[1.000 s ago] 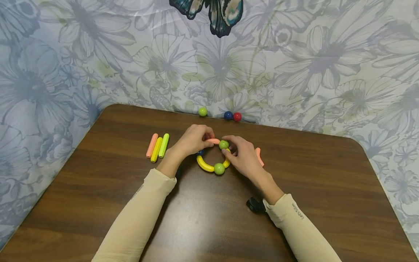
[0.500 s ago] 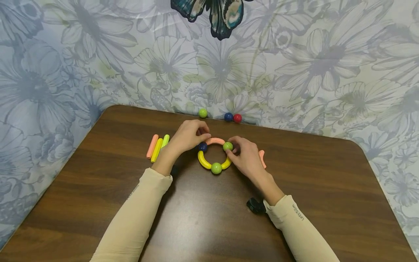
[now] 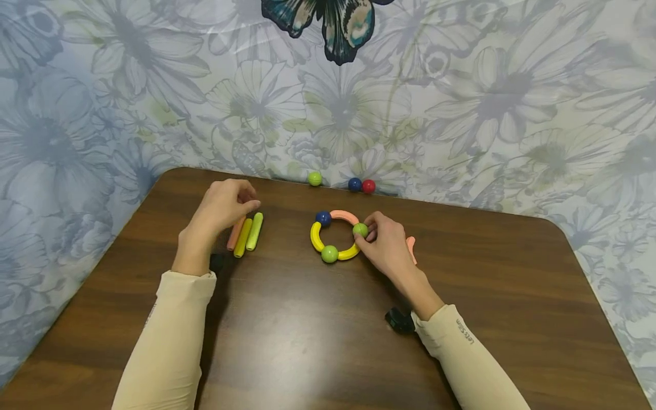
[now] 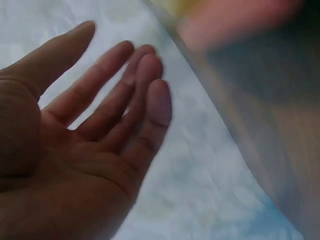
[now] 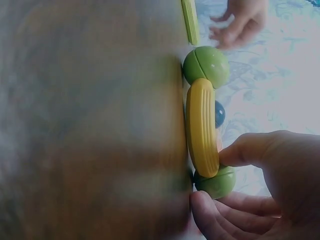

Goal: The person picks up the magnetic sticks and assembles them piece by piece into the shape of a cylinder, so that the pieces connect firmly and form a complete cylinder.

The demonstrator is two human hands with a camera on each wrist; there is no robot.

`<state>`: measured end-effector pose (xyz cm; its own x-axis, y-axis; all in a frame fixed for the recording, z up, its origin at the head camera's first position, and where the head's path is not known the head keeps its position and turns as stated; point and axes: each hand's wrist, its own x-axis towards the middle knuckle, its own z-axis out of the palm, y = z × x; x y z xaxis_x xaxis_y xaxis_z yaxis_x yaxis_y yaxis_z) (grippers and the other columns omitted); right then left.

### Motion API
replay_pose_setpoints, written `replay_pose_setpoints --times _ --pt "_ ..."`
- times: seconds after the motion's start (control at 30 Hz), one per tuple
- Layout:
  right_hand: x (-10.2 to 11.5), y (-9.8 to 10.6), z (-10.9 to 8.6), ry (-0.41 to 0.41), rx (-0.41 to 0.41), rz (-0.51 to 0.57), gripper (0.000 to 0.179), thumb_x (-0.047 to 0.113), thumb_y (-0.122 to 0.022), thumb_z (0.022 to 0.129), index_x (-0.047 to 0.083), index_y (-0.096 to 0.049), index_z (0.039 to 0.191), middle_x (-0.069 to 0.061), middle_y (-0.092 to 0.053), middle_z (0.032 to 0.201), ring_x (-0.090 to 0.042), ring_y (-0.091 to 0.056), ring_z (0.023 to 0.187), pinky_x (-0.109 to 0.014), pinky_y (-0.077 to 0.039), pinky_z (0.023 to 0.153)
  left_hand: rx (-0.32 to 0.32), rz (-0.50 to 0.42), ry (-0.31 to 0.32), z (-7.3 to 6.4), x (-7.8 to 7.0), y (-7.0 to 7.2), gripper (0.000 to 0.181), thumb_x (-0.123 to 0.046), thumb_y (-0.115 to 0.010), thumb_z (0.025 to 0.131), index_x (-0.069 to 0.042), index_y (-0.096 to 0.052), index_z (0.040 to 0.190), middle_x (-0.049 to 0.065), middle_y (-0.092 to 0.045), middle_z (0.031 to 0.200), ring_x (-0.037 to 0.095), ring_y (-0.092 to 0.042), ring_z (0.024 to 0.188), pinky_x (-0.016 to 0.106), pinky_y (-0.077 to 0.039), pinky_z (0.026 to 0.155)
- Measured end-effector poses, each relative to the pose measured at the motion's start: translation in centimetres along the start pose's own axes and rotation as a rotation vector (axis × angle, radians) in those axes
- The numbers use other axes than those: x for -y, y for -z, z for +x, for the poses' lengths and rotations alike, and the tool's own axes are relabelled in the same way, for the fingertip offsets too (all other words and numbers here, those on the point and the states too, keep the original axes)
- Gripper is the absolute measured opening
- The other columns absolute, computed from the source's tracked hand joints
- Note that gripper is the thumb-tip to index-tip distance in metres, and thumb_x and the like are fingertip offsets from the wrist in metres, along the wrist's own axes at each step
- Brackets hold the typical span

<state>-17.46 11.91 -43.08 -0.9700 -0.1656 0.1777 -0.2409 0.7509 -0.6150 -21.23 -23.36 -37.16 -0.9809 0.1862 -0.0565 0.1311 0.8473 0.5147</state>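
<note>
Curved yellow pieces (image 3: 316,234), a curved pink piece (image 3: 344,216), a blue ball (image 3: 323,218) and two green balls form a ring on the table. My right hand (image 3: 384,242) pinches the right-hand green ball (image 3: 360,229) between thumb and fingers; the right wrist view shows this grip on the green ball (image 5: 217,182) beside a yellow curved piece (image 5: 202,127). Above the pink, yellow and light green sticks (image 3: 254,232) at the left is my left hand (image 3: 217,208), holding nothing. Its fingers look loosely bent in the left wrist view.
Along the table's back edge lie a green ball (image 3: 315,179), a blue ball (image 3: 355,184) and a red ball (image 3: 368,186). Another curved pink piece (image 3: 411,249) lies right of my right hand, partly hidden. A flowered wall covering (image 3: 461,114) rises behind the table.
My left hand has left the ring's pink piece and moved left over the sticks. The ring has turned clockwise, its blue ball shifting up and right. My right hand has stayed at the green ball.
</note>
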Motion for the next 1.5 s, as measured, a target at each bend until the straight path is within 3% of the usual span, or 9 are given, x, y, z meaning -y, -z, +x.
replay_pose_setpoints --times 0.13,0.37,0.53,0.73,0.9,1.1,1.2,1.33,1.5 --pt "0.2 0.0 -0.1 -0.003 -0.008 -0.001 0.028 0.021 -0.082 0.09 0.003 -0.067 0.106 -0.009 -0.072 0.092 -0.017 -0.067 0.077 -0.034 -0.059 0.074 0.069 0.039 0.099 -1.2 2.2 1.4 0.037 -0.026 -0.073 0.099 0.005 -0.069 0.12 0.026 -0.072 0.117 0.042 -0.065 0.103 0.055 -0.054 0.086" --pt "0.1 -0.3 -0.3 0.033 -0.002 0.01 0.032 0.025 -0.081 0.091 0.004 -0.067 0.11 -0.007 -0.071 0.095 -0.018 -0.065 0.079 -0.034 -0.057 0.075 0.239 -0.032 0.246 -1.8 3.3 1.4 0.043 -0.028 -0.077 0.097 0.008 -0.065 0.119 0.021 -0.071 0.088 0.024 -0.071 0.066 0.039 -0.061 0.065" --pt "0.0 -0.6 -0.2 0.122 -0.017 0.019 0.03 0.02 -0.081 0.092 0.005 -0.068 0.115 -0.006 -0.071 0.102 -0.02 -0.067 0.084 -0.035 -0.059 0.076 0.262 -0.052 0.272 -1.9 3.1 1.5 0.041 -0.024 -0.075 0.098 0.01 -0.064 0.118 0.022 -0.071 0.089 0.023 -0.072 0.064 0.039 -0.062 0.065" --pt "0.3 -0.9 -0.1 0.151 -0.024 0.055 0.026 0.018 -0.08 0.093 0.006 -0.069 0.112 -0.007 -0.07 0.101 -0.02 -0.068 0.085 -0.033 -0.062 0.072 0.233 0.026 0.265 -1.5 2.7 1.4 0.032 -0.023 -0.075 0.096 0.006 -0.065 0.108 0.018 -0.07 0.083 0.023 -0.07 0.063 0.036 -0.058 0.061" --pt "0.3 -1.2 -0.4 0.114 -0.022 0.076 0.026 0.019 -0.08 0.092 0.006 -0.068 0.111 -0.007 -0.07 0.101 -0.02 -0.068 0.085 -0.032 -0.061 0.071 0.111 0.08 0.254 -1.4 2.8 0.5 0.029 -0.025 -0.076 0.094 0.001 -0.067 0.097 0.014 -0.07 0.079 0.026 -0.066 0.065 0.038 -0.052 0.06" --pt "0.0 -1.4 -0.8 0.096 -0.041 0.108 0.026 0.017 -0.081 0.091 0.008 -0.068 0.111 -0.006 -0.07 0.1 -0.02 -0.068 0.086 -0.033 -0.061 0.072 -0.242 0.015 0.162 -1.4 2.1 -0.6 0.026 -0.024 -0.08 0.089 0.0 -0.069 0.091 0.019 -0.072 0.086 0.039 -0.066 0.082 0.05 -0.051 0.074" --pt "-0.2 -1.6 -0.9 0.104 -0.06 0.131 0.025 0.017 -0.081 0.092 0.008 -0.068 0.111 -0.007 -0.07 0.099 -0.02 -0.068 0.085 -0.034 -0.061 0.072 -0.373 -0.028 0.083 -1.2 1.3 -1.1 0.02 -0.019 -0.077 0.088 -0.001 -0.068 0.092 0.018 -0.074 0.083 0.038 -0.068 0.08 0.053 -0.051 0.077" --pt "-0.3 -2.1 -1.2 0.099 -0.059 0.146 0.025 0.018 -0.08 0.093 0.008 -0.068 0.113 -0.006 -0.071 0.099 -0.019 -0.068 0.085 -0.032 -0.06 0.073 -0.452 -0.084 -0.023 -0.6 -0.5 -2.1 0.016 -0.016 -0.074 0.089 -0.002 -0.068 0.095 0.015 -0.075 0.081 0.033 -0.071 0.076 0.051 -0.052 0.079" --pt "-0.2 -2.2 -1.1 0.09 -0.082 0.13 0.024 0.018 -0.08 0.093 0.008 -0.068 0.112 -0.006 -0.07 0.097 -0.018 -0.068 0.085 -0.032 -0.06 0.072 -0.446 -0.177 -0.137 0.4 -3.9 -3.3 0.015 -0.015 -0.078 0.092 -0.004 -0.07 0.099 0.012 -0.078 0.086 0.028 -0.075 0.077 0.045 -0.059 0.079"
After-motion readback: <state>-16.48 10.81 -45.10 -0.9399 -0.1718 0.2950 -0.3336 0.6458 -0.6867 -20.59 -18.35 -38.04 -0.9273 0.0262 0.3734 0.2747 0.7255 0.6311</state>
